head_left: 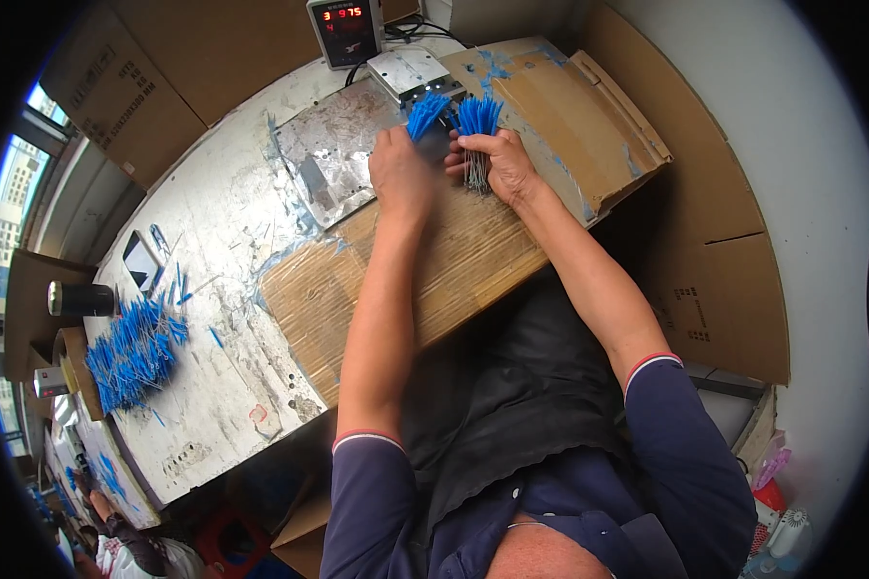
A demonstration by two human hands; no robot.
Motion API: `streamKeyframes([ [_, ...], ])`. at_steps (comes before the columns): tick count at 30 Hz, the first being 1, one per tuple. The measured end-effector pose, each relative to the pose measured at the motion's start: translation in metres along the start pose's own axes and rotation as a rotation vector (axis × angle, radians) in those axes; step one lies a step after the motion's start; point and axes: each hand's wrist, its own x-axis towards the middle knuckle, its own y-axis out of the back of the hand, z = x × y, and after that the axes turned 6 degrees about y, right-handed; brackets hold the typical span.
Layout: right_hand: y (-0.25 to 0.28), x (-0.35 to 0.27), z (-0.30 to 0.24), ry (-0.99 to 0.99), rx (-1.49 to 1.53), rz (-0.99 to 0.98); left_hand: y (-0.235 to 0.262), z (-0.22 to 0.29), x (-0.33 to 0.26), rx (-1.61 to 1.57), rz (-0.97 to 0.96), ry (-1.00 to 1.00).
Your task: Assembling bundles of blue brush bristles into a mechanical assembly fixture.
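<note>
My left hand [399, 172] is closed, with a bundle of thin blue plastic sticks [427, 117] sticking out above its fingers. Beside it my right hand [508, 164] grips a second bundle of the same blue sticks [479, 116], thumb across the front. Thin metal wires [475, 172] hang from that bundle below the thumb. Whether the left bundle has wires too is hidden by the hand. Both hands are close together, over the near side of a metal block fixture [407, 73].
A worn metal plate [323, 145] and taped cardboard [406, 280] cover the bench. A large heap of blue sticks [135, 357] lies at left, near a phone [142, 261] and a dark cylinder [79, 299]. A digital counter [346, 34] stands behind. Another person [135, 550] sits at lower left.
</note>
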Motion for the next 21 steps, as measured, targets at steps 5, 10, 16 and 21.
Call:
streamKeyframes([
  [5,-0.013,-0.002,0.001,-0.024,-0.064,-0.017,-0.005,-0.01,0.006,-0.117,0.186,0.144],
  [10,-0.028,-0.003,0.01,0.011,-0.258,-0.095,0.001,0.005,0.003,-0.516,0.044,0.269],
  [16,-0.034,-0.011,0.012,0.001,-0.126,0.018,0.004,0.003,0.001,-0.475,0.149,0.227],
  [21,-0.02,-0.011,0.011,0.162,0.166,0.301,0.009,-0.009,0.013,-0.506,0.447,0.316],
])
